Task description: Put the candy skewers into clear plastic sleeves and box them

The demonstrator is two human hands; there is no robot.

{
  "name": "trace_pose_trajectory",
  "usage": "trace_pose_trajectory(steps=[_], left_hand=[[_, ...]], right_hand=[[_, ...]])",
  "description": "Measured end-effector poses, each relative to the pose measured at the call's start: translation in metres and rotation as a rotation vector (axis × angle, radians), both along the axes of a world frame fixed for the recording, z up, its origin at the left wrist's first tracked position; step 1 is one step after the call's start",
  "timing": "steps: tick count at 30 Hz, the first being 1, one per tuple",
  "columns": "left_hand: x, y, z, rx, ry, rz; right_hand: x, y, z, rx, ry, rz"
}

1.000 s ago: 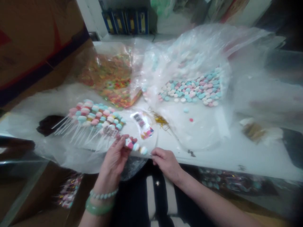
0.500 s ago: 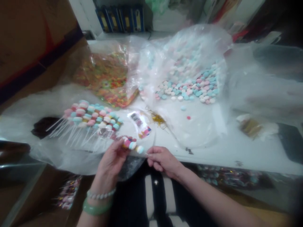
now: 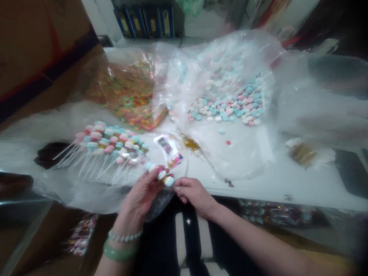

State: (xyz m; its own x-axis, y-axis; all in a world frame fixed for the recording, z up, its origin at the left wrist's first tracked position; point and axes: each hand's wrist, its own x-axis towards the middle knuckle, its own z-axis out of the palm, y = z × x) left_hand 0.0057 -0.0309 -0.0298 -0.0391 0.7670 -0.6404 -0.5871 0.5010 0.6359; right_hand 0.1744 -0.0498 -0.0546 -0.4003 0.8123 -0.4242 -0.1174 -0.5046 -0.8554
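A candy skewer (image 3: 162, 175) of white, blue and pink marshmallow-like pieces is in my left hand (image 3: 146, 187), the fingers closed round it. My right hand (image 3: 191, 193) is pinched at its near right end, on the thin stick, which the fingers mostly hide. To the left of my left hand lies a row of finished candy skewers (image 3: 112, 142), their white sticks pointing toward me. Just beyond the hands are a printed label card (image 3: 168, 151) and a small heap of gold twist ties (image 3: 190, 143).
A clear bag of orange and red gummies (image 3: 129, 96) lies at the back left. Right of it, an open bag spills pastel candies (image 3: 227, 107). A cardboard box (image 3: 43, 50) stands at left. Packed candies (image 3: 82, 234) sit in a box below the table (image 3: 258, 188).
My right hand has moved slightly left, closer to the end candy, so less stick shows. The left hand has shifted a little right along with the skewer.
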Motion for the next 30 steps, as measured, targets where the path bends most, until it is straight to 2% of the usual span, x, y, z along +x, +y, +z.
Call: trace_pose_trajectory(steps=[2,4,6,8,11,14,18,21,23,28,30], left_hand=[[-0.009,0.004,0.005,-0.020,-0.051,0.006],[-0.014,0.010,0.008,-0.014,-0.101,0.085],[-0.014,0.014,0.011,-0.013,-0.112,0.168],[-0.008,0.016,0.012,-0.013,-0.095,0.198],[0.007,0.015,0.012,0.029,-0.079,0.203],[0.015,0.012,0.010,0.043,-0.106,0.217],[0.011,0.010,0.006,-0.027,-0.149,0.177],[0.003,0.009,0.004,-0.057,-0.128,0.168],[-0.001,0.009,0.005,-0.069,-0.101,0.149],[0.007,0.007,0.005,0.002,-0.051,0.131],[0.013,0.006,0.004,0.033,-0.057,0.129]], right_hand=[[0.002,0.002,-0.001,-0.058,0.034,-0.020],[0.004,0.004,-0.001,-0.081,0.028,-0.023],[0.004,0.005,-0.001,-0.096,0.005,-0.018],[0.003,0.005,0.000,-0.091,-0.033,-0.024],[-0.001,0.004,0.003,-0.069,-0.067,-0.058],[-0.004,0.003,0.003,-0.131,0.020,-0.087],[0.000,0.004,-0.001,-0.285,0.178,-0.119],[0.006,0.008,-0.003,-0.279,0.117,-0.121],[0.011,0.010,-0.002,-0.112,-0.028,-0.097],[0.009,0.003,-0.005,0.656,-0.459,-0.040],[0.004,-0.003,-0.010,0.862,-0.562,0.010]])
